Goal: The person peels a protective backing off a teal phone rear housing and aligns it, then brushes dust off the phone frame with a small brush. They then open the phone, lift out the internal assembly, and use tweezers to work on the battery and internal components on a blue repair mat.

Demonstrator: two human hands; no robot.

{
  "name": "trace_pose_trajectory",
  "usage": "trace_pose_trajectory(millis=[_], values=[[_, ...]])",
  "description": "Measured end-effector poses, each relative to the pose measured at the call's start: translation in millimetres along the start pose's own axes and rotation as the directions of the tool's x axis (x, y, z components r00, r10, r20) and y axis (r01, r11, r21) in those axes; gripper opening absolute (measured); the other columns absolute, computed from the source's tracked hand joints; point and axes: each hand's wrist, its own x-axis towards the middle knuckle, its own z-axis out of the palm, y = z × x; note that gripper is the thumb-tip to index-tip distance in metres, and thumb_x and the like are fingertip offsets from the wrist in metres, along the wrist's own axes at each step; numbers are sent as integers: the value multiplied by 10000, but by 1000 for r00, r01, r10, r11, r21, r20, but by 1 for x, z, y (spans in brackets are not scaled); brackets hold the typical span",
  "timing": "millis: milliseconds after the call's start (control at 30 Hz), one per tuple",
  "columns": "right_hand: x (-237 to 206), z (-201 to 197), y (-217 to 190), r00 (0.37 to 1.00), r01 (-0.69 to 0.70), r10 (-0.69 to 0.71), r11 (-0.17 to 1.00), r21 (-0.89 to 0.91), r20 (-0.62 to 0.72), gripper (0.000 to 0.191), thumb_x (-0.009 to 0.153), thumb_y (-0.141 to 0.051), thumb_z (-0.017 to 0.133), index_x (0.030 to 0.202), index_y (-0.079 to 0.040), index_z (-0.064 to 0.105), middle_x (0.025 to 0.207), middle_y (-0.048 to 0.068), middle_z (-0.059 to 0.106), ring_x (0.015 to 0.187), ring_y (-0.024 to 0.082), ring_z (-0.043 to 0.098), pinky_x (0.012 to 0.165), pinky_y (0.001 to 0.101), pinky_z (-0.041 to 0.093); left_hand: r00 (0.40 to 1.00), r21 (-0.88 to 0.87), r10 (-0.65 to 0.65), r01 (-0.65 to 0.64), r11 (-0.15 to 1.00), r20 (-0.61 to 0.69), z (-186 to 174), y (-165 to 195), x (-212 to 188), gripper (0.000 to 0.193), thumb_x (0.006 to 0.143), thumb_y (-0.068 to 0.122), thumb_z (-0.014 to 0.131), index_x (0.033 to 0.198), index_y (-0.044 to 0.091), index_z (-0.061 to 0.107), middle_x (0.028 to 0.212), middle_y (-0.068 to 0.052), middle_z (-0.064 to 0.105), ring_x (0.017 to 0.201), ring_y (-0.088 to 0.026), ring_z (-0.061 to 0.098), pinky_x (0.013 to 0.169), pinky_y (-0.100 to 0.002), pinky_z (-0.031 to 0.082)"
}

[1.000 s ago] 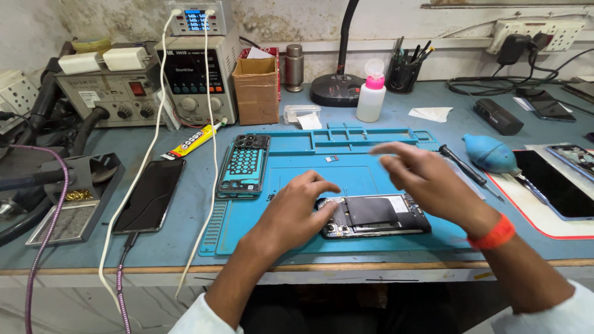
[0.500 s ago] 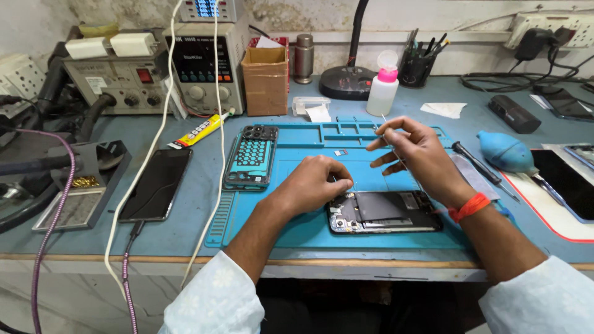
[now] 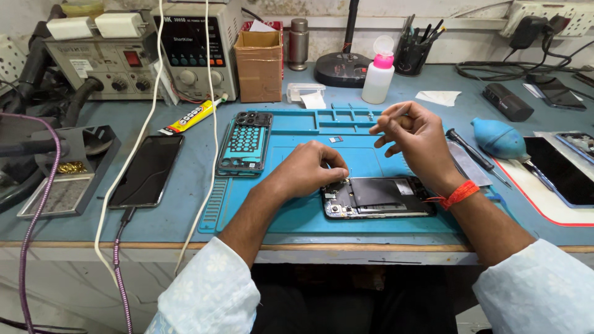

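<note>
Our left hand (image 3: 308, 168) rests on the opened phone (image 3: 376, 198) at centre frame on the blue mat (image 3: 278, 210), fingers together at its top corner. Our right hand (image 3: 416, 137) hovers above it, fingers pinched on a thin tool (image 3: 396, 114).

A single head-worn camera looked steeply down and forward from above the seated person's chest, close over the workbench (image 3: 185, 213). The fingers (image 3: 331, 166) sat near the frame's centre. Beyond them the view reached the back wall; nearer than them it took in both sleeves.
</note>
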Motion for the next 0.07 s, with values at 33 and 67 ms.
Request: trace_pose_trajectory(millis=[33, 67], values=[[-1, -1, 2, 1000, -28, 28, 1000, 11, 12, 274, 1042, -255, 613, 1175, -14, 611, 970, 146, 756, 780, 173, 734, 601, 277, 564, 1000, 12, -5, 5, 1000, 9, 0, -1, 0, 241, 820, 241, 750, 974, 66, 812, 881, -95, 808, 799, -174, 773, 765, -320, 605], [-1, -2, 4, 998, -56, 55, 998, 22, 24, 305, 1067, -303, 590, 1171, -18, 626, 942, 143, 755, 747, 170, 728, 584, 274, 556, 1000, 23, -9, 9, 1000, 18, 1, -3, -1, 235, 813, 233, 752, 974, 74, 817, 879, -95, 810, 800, -174, 776, 768, -318, 606]])
